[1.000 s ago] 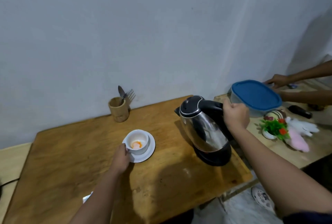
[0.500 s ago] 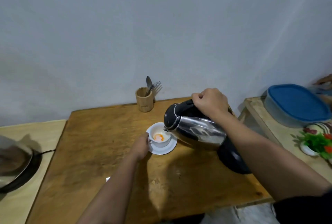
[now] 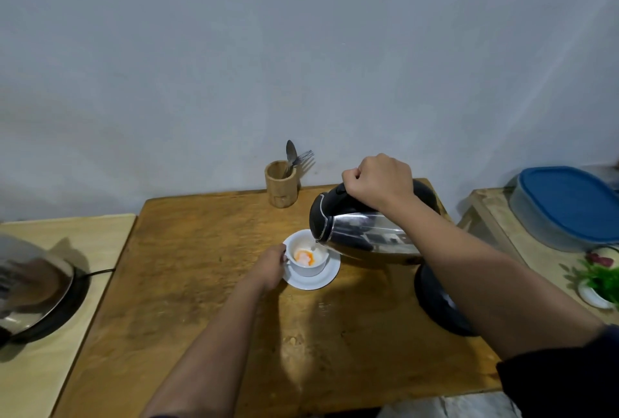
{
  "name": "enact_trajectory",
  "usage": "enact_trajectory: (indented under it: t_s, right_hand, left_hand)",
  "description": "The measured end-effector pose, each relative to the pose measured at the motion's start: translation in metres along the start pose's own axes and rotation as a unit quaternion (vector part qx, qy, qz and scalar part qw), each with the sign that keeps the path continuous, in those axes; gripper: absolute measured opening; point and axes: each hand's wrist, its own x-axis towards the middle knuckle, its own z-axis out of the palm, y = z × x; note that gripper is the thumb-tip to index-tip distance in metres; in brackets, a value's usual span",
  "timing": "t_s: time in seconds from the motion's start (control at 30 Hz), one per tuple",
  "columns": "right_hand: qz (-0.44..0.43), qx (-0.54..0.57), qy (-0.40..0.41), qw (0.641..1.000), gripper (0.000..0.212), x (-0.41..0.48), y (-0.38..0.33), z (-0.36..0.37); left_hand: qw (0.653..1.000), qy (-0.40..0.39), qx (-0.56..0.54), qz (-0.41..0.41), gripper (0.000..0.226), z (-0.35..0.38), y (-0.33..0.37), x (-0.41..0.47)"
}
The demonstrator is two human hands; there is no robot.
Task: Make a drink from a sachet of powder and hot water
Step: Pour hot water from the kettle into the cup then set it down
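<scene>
White cup (image 3: pixel 307 258) pinched at its handle by left hand (image 3: pixel 268 267); tilted kettle (image 3: pixel 363 233) just right, gripped by right hand (image 3: pixel 380 181).

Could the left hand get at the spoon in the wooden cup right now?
Probably not at once: the left hand is holding the cup while water pours. The path to the spoon looks clear if it lets go.

bare forearms, dark sleeve (image 3: pixel 566 374) at the right upper arm

Wooden table (image 3: pixel 207 287) | saucer (image 3: pixel 313 280) at centre, bearing cup (image 3: pixel 306 258) | cutlery holder (image 3: pixel 280 188) behind saucer, by wall | kettle base (image 3: pixel 438 303) right of saucer
</scene>
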Motion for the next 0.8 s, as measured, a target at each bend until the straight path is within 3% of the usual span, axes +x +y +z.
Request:
enact_trajectory:
  t_s: [0.8]
  right_hand:
    - [0.014,-0.019,-0.007,1.000,0.041,-0.011,0.006,0.001]
  left_hand:
    - [0.999,0.024,0.028,-0.036,0.035,0.006,0.004,0.005]
